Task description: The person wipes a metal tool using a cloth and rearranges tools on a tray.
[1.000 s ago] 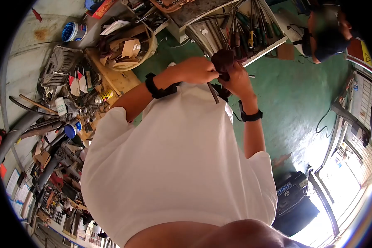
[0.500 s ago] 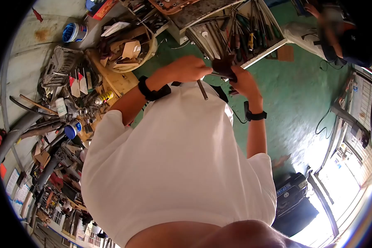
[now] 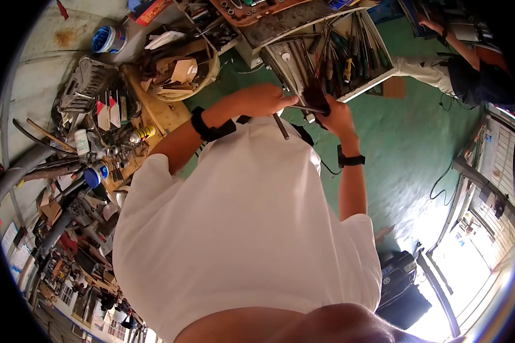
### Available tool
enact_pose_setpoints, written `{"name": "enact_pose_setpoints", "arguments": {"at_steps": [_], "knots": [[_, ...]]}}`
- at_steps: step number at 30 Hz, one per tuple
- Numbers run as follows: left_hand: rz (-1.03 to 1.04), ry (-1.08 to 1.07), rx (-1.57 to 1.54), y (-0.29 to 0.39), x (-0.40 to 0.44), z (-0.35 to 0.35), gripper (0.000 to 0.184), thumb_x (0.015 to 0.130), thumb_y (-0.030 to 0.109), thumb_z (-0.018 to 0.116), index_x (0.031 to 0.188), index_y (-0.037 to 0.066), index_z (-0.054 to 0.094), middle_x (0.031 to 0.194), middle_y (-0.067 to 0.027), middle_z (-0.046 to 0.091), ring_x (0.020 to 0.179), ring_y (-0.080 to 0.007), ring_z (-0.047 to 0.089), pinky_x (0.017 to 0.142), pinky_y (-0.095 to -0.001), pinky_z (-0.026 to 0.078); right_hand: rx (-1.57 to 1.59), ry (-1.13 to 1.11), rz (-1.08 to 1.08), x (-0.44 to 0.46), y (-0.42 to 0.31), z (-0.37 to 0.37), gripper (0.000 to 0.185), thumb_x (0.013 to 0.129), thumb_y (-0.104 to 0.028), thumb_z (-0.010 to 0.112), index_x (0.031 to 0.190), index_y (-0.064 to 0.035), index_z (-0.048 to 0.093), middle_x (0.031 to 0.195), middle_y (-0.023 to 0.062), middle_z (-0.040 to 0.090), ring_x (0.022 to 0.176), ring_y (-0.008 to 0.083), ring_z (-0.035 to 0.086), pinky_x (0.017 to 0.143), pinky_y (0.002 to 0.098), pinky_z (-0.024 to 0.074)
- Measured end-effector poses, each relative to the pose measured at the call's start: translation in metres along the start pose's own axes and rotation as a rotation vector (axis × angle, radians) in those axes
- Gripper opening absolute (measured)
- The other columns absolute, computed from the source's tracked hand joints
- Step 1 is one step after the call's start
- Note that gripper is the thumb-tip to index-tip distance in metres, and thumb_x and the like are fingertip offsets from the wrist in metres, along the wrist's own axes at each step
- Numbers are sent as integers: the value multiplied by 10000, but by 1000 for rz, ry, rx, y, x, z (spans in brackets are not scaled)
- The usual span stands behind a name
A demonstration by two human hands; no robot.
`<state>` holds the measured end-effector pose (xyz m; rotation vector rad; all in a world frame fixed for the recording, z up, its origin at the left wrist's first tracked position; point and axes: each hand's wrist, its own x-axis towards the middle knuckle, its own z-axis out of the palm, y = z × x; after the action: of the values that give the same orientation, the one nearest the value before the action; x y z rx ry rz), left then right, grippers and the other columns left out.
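My left hand (image 3: 261,100) is closed round a metal tool. One bar (image 3: 281,127) of it slants down below my fingers, and a thin bar (image 3: 310,108) runs right to a dark reddish-brown object (image 3: 316,96). My right hand (image 3: 339,118) is wrapped round the lower right side of that object, whose exact kind I cannot make out. Both hands are in front of my white shirt (image 3: 246,217), just below an open drawer (image 3: 367,84) of screwdrivers and other long tools.
A round bin (image 3: 212,71) with cardboard and a wooden bench (image 3: 146,97) stand at the left, beside tools and a spray can (image 3: 142,134). Sockets lie in an orange tray (image 3: 257,16) at the top. Another person (image 3: 478,77) is at the upper right. A dark car (image 3: 396,280) stands lower right.
My hands moved apart after one second ago, and the bars came into clearer view. The dark object has shifted slightly. The other person's arm and legs have changed position, and the view has shifted slightly.
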<state>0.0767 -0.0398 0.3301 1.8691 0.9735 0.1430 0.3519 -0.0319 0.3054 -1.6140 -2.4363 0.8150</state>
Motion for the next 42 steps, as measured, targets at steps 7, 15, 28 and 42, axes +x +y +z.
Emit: {"name": "enact_pose_setpoints", "arguments": {"at_steps": [7,15,28,42], "knots": [[-140,25,-85,33,-6,-27,698,989,522,366,575,-25,491,547,-197,443,539,-362,447,580,-485,356,106,106,-61,6,-22,2,362,686,-208,767,988,-67,626,778,184,674,733,396,653,644,460,541],[-180,5,118,70,21,-19,599,968,489,425,649,2,567,637,-137,567,671,-348,568,708,-446,478,193,279,-82,18,-54,2,249,737,-163,720,925,-24,634,723,220,639,681,403,646,587,420,508],[286,514,-141,31,16,5,519,788,342,765,1104,6,528,969,-137,520,920,-301,554,836,-377,475,1642,606,112,26,-79,-55,354,822,-70,721,1144,0,593,1032,97,649,886,212,648,814,308,526],[84,146,-236,10,14,-12,305,741,188,726,968,-8,667,736,-125,648,624,-192,594,618,-312,481,1589,602,226,39,-107,-45,359,838,-118,703,1159,-24,573,1039,88,630,959,208,631,851,337,530]]}}
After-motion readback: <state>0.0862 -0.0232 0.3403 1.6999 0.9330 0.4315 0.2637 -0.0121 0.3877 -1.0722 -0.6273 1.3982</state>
